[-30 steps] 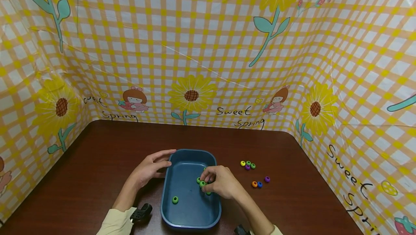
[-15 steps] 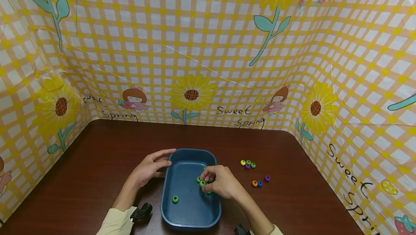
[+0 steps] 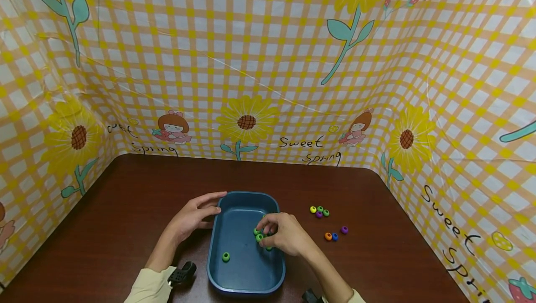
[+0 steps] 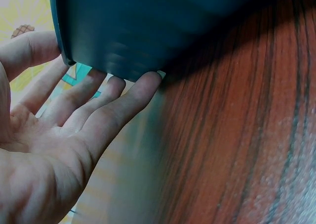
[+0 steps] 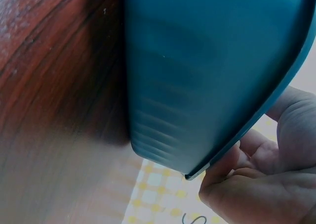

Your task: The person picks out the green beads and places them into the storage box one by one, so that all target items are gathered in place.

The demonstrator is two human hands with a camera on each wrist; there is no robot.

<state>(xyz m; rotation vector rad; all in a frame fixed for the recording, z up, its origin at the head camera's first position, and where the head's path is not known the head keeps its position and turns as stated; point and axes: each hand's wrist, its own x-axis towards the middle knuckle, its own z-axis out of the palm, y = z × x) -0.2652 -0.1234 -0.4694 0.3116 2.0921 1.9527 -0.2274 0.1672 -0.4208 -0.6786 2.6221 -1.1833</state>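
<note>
A blue tray [image 3: 244, 272] sits on the table with several green beads in it. One green bead [image 3: 226, 257] lies alone near its left front, while the others cluster by the right wall. My left hand [image 3: 190, 217] rests against the tray's left side, thumb at the rim; in the left wrist view its long fingers [image 4: 106, 117] stretch along the outer wall. Over the right rim reaches my right hand [image 3: 286, 235], thumb and fingers bent around a green bead [image 3: 259, 238] in the cluster. In the right wrist view, the tray wall [image 5: 197, 75] hides its fingertips.
Right of the tray on the brown table [image 3: 167, 177] lie a yellow bead [image 3: 313, 210], green and purple beads [image 3: 319, 214], an orange bead [image 3: 328, 236], a blue bead [image 3: 335, 237] and another purple bead [image 3: 344, 230]. A checked cloth [image 3: 268, 70] encloses the back and sides.
The right hand's fingers have spread slightly toward the left, and the green bead at its thumb has shifted a little down and left. The left hand and tray stay in place.
</note>
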